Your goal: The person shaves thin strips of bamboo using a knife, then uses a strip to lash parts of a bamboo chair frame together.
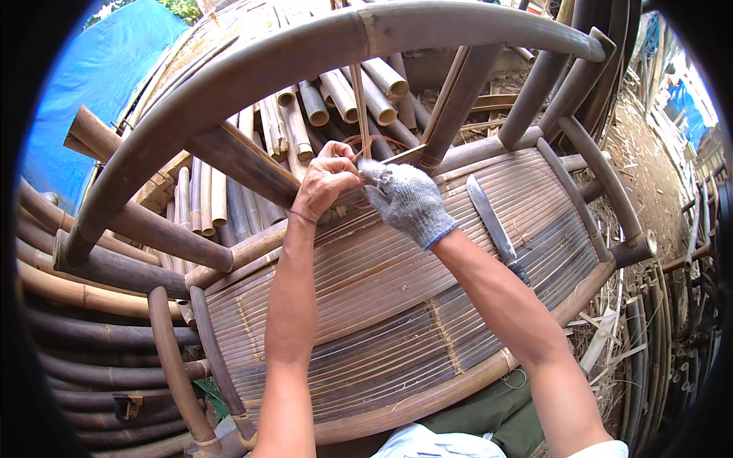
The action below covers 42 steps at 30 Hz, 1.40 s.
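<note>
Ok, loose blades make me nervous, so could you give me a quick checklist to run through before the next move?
1. Knife apart from the right hand: ok; it lies on the slatted bamboo seat, off to the right.
2. Knife handle clear of the right forearm: cannot tell; they meet in this view.
3. Left hand gloved: not ok; it is bare, while the right wears a gray knit glove.
4. Firm grip on the reddish cord: cannot tell; the hands hide part of it.
</note>
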### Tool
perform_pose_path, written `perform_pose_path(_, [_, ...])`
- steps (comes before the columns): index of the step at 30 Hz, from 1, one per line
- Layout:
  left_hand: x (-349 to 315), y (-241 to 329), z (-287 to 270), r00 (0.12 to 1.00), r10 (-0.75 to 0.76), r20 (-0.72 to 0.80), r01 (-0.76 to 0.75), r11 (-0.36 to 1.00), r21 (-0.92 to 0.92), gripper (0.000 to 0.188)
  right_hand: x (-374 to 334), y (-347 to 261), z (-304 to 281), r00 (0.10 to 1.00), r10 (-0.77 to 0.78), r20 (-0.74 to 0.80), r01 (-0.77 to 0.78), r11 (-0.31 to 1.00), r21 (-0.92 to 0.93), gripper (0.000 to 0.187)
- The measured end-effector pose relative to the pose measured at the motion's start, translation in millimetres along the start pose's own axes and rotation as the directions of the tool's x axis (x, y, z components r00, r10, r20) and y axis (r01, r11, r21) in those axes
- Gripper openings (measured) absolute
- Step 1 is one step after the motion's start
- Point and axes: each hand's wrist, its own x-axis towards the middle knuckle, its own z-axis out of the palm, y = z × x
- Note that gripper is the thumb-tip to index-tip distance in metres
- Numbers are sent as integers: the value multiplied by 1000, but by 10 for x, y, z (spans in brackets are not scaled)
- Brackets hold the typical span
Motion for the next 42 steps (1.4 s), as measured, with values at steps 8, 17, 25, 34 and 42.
perform_pose_path(8, [-39,-19,-105,963,-163,-213,169,986,11,63,-1879,-591,-978,745,-42,666,78,997,-24,26])
perform_pose_path(17, [-21,72,-109,975,-220,-40,224,962,155,93,-1520,-490,-1994,604,482,635,-350,876,-332,60])
perform_pose_path(25, [91,-229,-53,963,-261,64,223,909,351,81,-149,-143,279,685,671,282,-718,688,106,93])
perform_pose_path(34, [-46,56,-31,949,-310,58,144,590,795,61,-420,166,-671,693,711,122,20,-188,982,21])
perform_pose_path(42, [28,66,227,961,-277,9,100,376,921,53,-541,533,-1040,944,325,55,-317,941,-117,18])
